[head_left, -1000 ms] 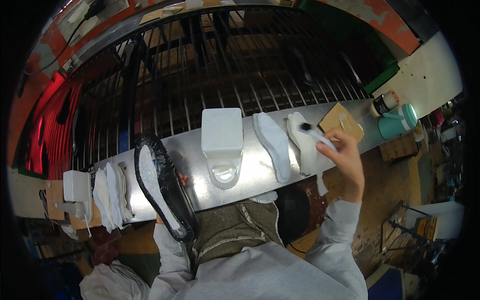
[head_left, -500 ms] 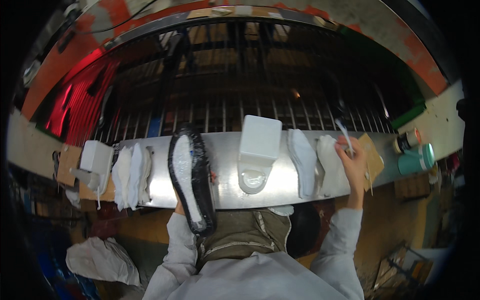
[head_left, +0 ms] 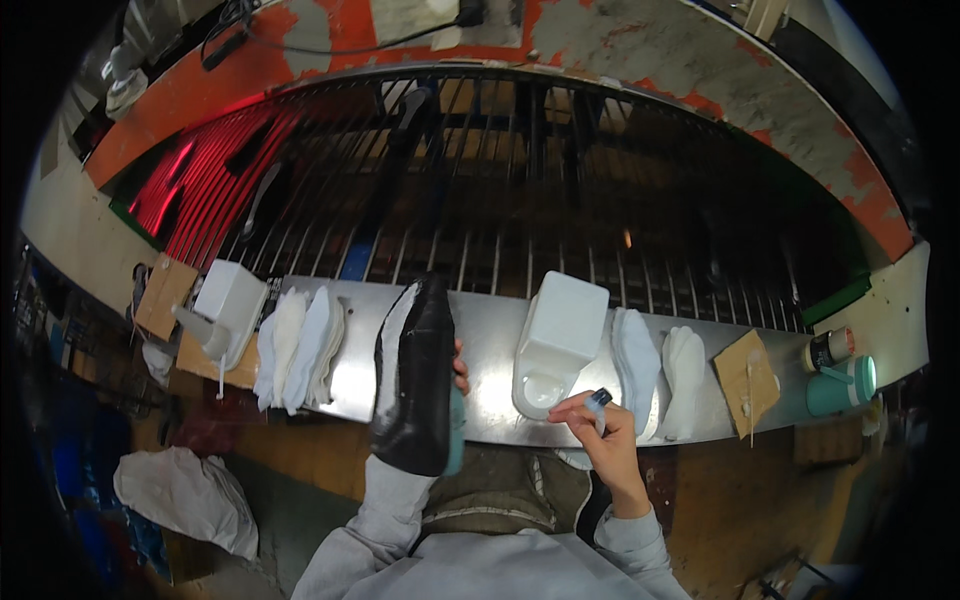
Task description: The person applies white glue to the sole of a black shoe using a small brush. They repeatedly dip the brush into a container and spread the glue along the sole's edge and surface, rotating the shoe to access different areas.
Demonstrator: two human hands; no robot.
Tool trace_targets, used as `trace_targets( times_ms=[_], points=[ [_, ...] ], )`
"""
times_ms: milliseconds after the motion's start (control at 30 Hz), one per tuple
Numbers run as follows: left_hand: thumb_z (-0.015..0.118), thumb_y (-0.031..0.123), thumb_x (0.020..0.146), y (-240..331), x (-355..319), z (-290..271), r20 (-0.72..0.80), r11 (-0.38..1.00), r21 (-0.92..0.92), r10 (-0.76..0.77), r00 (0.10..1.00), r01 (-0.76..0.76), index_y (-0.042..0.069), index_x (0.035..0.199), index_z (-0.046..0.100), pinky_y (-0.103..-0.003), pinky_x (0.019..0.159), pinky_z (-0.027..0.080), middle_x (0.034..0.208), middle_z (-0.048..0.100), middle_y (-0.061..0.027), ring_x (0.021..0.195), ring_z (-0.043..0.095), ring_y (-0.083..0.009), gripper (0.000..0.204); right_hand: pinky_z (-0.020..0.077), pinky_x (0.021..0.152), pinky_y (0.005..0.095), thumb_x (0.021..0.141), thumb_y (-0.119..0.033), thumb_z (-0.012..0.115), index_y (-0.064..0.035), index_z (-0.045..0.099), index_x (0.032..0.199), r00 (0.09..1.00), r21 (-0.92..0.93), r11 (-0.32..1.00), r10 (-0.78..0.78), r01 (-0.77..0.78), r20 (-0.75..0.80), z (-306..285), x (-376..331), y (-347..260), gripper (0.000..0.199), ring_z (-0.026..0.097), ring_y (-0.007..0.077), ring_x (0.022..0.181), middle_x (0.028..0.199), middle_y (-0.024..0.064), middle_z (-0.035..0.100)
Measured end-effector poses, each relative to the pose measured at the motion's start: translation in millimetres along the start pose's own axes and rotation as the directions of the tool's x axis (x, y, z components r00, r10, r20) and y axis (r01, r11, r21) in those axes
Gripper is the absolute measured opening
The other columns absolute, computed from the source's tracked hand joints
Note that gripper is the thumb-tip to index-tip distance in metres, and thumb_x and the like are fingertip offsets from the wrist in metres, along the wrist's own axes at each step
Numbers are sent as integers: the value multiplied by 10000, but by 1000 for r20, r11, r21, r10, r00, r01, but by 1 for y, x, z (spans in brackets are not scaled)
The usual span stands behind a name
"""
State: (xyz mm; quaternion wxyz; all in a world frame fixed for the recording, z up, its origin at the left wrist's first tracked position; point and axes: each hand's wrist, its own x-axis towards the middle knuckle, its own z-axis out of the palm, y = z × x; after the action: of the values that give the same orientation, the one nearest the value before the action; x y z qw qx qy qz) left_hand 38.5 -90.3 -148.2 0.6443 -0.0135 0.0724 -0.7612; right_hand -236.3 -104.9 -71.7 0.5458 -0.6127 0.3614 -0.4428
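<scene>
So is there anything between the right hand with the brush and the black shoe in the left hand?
Nothing visible stands between them. The right hand holds a small brush by the white glue container; the left hand holds the black shoe upright, with only bare metal bench between.

shoe factory line: steel workbench [head_left: 500, 340] with stacked white insoles [head_left: 300, 345], glue tub [head_left: 558, 340], black shoe [head_left: 415, 380], barred conveyor rack [head_left: 520, 200] behind, worn orange-painted frame [head_left: 640, 40].

A steel bench [head_left: 490, 345] carries white insoles [head_left: 300, 350] and a white jug [head_left: 556, 340].
</scene>
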Motion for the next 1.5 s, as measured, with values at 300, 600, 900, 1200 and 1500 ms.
trace_targets(
  times_ms=[300, 600, 900, 1200, 1500],
  points=[
    [620, 162, 983, 5, 104, 61, -36, 967, 179, -180, 983, 184, -73, 1404, 404, -363, 870, 500, 1254, 518, -186, 1031, 570, -272, 528, 471, 730, 296, 939, -75, 652, 29, 733, 825, 977, -91, 994, 46, -66, -210, -46, -7, 3, 174, 644, 161, 808, 862, 111, 733],
    [606, 336, 967, 20, 319, -3, -101, 932, -90, -360, 927, 352, 29, 1234, 619, -467, 841, 593, 1141, 613, -210, 1058, 609, -370, 407, 453, 668, 264, 861, 13, 649, 35, 763, 881, 912, -144, 984, 40, -108, -409, -98, -16, 12, 118, 635, 143, 761, 842, 87, 715],
    [497, 288, 1027, -20, 370, -67, -474, 996, -91, -30, 880, -14, -81, 1191, 592, -416, 876, 638, 1147, 632, -243, 1010, 687, -351, 414, 470, 687, 279, 849, 41, 628, 41, 765, 893, 884, -272, 938, 70, -217, -463, -121, 3, -16, 144, 645, 163, 799, 871, 112, 708],
    [525, 192, 1037, -10, 280, 60, -509, 994, -12, -101, 855, 110, 33, 1405, 461, -425, 1059, 533, 1490, 379, -307, 1282, 514, -399, 406, 549, 800, 369, 767, -74, 766, 11, 753, 1048, 934, -834, 551, -302, 10, -189, -231, 110, 4, 295, 695, 336, 925, 1037, 187, 711],
    [522, 266, 1035, -2, 122, 52, -273, 936, 351, 73, 959, 28, 143, 1252, 657, -315, 801, 511, 1086, 704, -45, 851, 627, -162, 284, 548, 949, 490, 634, -436, 907, -269, 524, 1479, 884, -881, 122, -43, -458, -465, -323, 203, 93, 943, 655, 442, 1116, 1286, 310, 619]
  ],
)
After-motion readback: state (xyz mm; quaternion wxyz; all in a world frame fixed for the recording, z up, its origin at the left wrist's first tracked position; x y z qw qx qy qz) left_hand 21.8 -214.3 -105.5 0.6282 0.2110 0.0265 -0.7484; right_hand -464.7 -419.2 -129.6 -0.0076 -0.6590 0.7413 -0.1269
